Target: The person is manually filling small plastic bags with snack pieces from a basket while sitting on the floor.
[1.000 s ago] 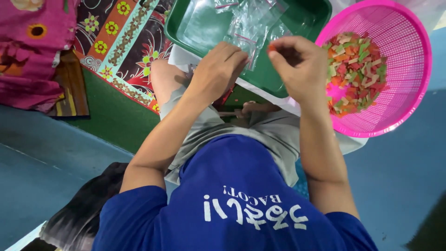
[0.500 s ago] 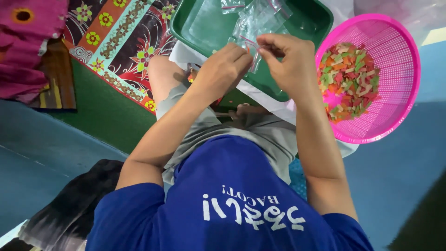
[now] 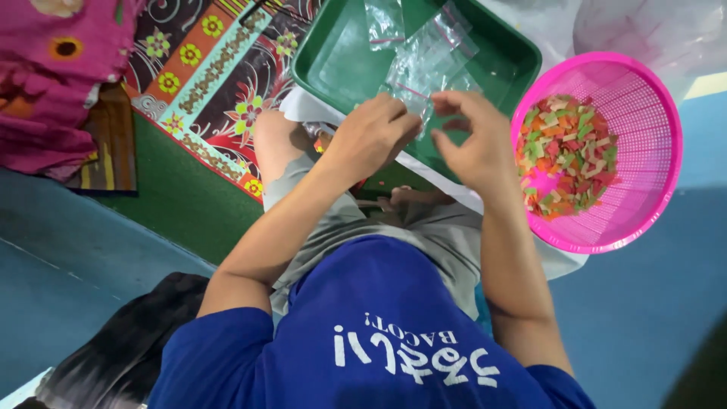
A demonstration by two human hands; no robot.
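My left hand [image 3: 369, 136] pinches a small clear zip bag [image 3: 413, 98] over the near edge of a green tray [image 3: 333, 60]. Just right of the bag's mouth hovers my right hand [image 3: 471, 142], its fingers curled and apart with nothing visible in them. Several more empty clear bags [image 3: 432, 47] lie in the tray. To the right stands a round pink basket [image 3: 651, 189] holding several small red, green, orange and pale pieces [image 3: 569, 155].
I sit with bent knees over a white sheet [image 3: 303, 102] under the tray. A flowered mat [image 3: 204, 83] and pink cloth [image 3: 53, 76] lie at the left, a dark cloth [image 3: 129, 341] at bottom left, a clear plastic sack [image 3: 644, 30] behind the basket. The floor is blue.
My right hand moved left from the basket side to the bag's mouth, then lowered and spread its fingers. The left hand kept hold of the bag.
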